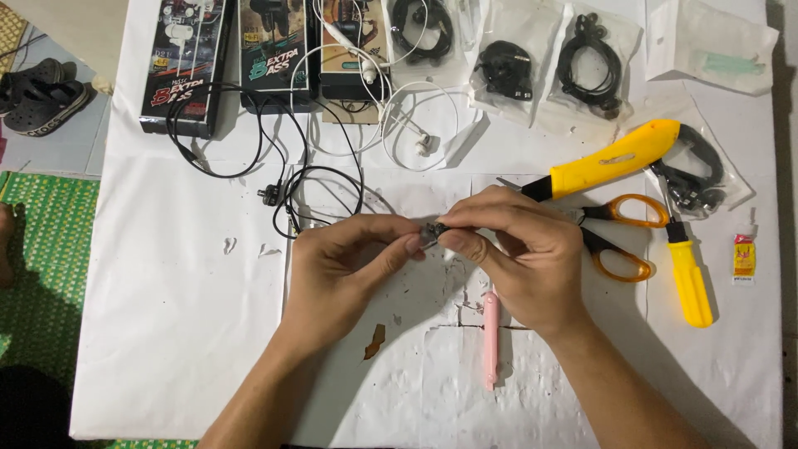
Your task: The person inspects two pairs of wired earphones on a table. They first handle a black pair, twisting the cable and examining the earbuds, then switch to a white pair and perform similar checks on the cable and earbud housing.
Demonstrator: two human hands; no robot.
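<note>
I see both hands meeting at the middle of the white table [166, 333]. My left hand [349, 258] and right hand [519, 249] are each pinched narrow on a small dark earpiece [432, 233], held up between the fingertips so it turns freely. Its black cable [283, 179] trails back toward the boxes [183, 66]. Scissors [619, 237], a yellow knife [611, 158] and a screwdriver [688, 278] lie within the right hand's reach.

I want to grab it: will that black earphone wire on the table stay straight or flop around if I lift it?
The black earphone wire would probably flop: it lies in loose loops on the white table cover. It looks thin, so likely very light. The loops cross each other and a white earphone wire, so they may tangle or drag.
</note>
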